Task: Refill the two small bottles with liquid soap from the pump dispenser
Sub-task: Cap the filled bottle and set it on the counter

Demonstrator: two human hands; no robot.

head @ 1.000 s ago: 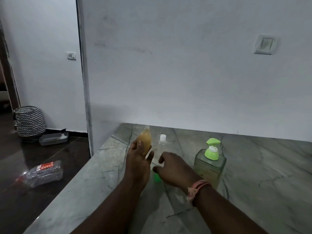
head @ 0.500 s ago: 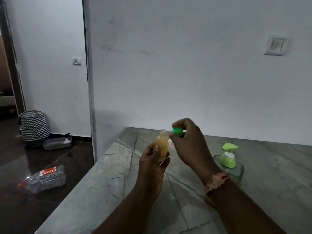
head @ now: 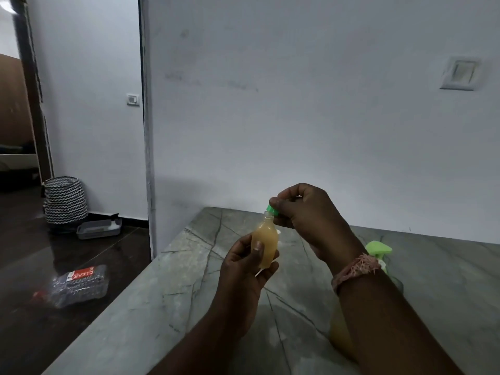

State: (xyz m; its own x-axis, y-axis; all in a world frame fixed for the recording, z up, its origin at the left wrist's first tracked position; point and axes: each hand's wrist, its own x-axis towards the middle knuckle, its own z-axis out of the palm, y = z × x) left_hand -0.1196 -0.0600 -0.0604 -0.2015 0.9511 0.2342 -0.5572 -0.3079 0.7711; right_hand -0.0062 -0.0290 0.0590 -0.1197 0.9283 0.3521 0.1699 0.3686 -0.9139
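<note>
Left hand (head: 243, 269) is gripping the small clear soap-filled bottle (head: 264, 246), right hand (head: 305, 212) is pinching its green cap (head: 272, 210) — cross-threading is risking leaks

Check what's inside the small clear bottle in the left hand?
The small clear bottle holds cloudy yellow-orange liquid nearly up to its neck. The left hand covers its base, and the green cap under the right hand hides the mouth.

Small bottle (head: 264, 246): clear, full of cloudy yellow soap, upright, raised above countertop (head: 173, 293), green cap (head: 272, 210) at neck. Pump dispenser (head: 378, 249): green head, right of bottle, standing on countertop, mostly hidden.
</note>
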